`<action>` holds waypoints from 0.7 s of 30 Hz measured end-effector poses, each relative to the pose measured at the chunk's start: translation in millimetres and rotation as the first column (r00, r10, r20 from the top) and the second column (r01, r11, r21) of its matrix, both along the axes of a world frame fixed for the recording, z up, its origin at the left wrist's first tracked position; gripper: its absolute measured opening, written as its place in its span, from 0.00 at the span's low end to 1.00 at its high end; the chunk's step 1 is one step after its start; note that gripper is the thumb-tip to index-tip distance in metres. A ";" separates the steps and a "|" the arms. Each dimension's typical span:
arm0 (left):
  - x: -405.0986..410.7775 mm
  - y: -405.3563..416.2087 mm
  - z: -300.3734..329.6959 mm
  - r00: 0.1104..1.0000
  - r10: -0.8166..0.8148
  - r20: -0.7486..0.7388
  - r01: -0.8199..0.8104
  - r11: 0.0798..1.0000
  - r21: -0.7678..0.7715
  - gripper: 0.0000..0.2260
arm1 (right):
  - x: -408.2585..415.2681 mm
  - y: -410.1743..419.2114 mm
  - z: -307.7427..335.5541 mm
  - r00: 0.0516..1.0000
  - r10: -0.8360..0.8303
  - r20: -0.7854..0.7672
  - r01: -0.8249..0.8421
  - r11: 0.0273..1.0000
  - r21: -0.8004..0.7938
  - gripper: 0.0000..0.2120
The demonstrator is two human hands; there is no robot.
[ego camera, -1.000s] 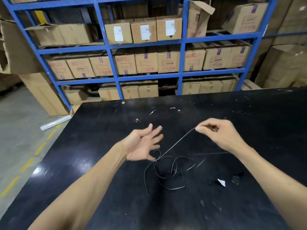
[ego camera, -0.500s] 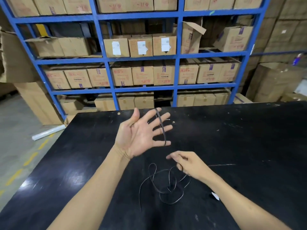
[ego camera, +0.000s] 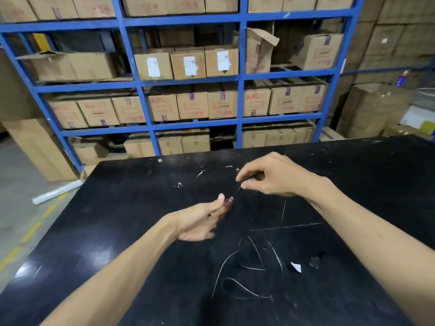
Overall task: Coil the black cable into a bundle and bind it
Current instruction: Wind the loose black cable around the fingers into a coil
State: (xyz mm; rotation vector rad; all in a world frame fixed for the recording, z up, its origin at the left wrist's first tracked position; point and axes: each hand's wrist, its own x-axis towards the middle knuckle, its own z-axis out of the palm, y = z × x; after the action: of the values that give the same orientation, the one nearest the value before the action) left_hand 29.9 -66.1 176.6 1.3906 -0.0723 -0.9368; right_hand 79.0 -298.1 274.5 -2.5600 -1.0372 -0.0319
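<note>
thin black cable [ego camera: 244,291] in loose loops on table, uncoiled, unbound.

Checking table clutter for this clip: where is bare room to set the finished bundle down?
Bare: the table right of the right hand, and the stretch left of the left hand. Crowded: near centre, where loose cable and paper scraps lie.

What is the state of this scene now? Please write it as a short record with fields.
surface: black table
black cable: mostly loose on the table, not bundled
right hand: pinches a cable strand between thumb and forefinger
left hand: fingertips meet the same strand, just below the right hand
binding: none visible
debris: small paper scrap beside the cable
background: blue rack with cardboard boxes
</note>
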 end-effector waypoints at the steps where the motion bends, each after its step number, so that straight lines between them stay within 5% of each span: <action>1: -6.5 -8.2 0.2 0.997 -0.072 -0.026 0.071 0.996 -0.045 0.30 | 6.0 -0.5 6.0 1.000 -0.002 0.013 0.002 1.000 -0.012 0.10; 5: -24.7 -18.6 32.0 0.997 -0.080 0.010 0.079 0.938 -0.339 0.26 | 20.8 -6.2 -11.3 0.988 -0.063 -0.142 0.083 0.987 0.137 0.04; 9: -19.6 -12.9 87.0 0.987 0.127 0.102 -0.039 0.788 -0.614 0.28 | 1.8 9.1 -58.7 0.963 -0.019 -0.268 0.105 0.944 0.312 0.16; 15: 29.1 30.8 121.3 0.844 0.502 0.189 -0.336 0.769 -0.543 0.21 | -40.8 16.9 -89.6 0.930 0.054 -0.363 0.093 0.922 0.377 0.15; 21: 54.7 71.7 76.5 0.871 0.462 0.166 -0.410 0.871 -0.271 0.28 | -29.4 -8.6 -49.3 0.982 -0.086 -0.170 0.145 0.916 0.373 0.05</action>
State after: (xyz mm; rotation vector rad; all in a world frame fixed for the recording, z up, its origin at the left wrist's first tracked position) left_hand 84.7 5.6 253.1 1.2217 -0.0303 -0.3722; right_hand 49.6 -306.6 225.2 -2.2224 -0.7366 -0.0656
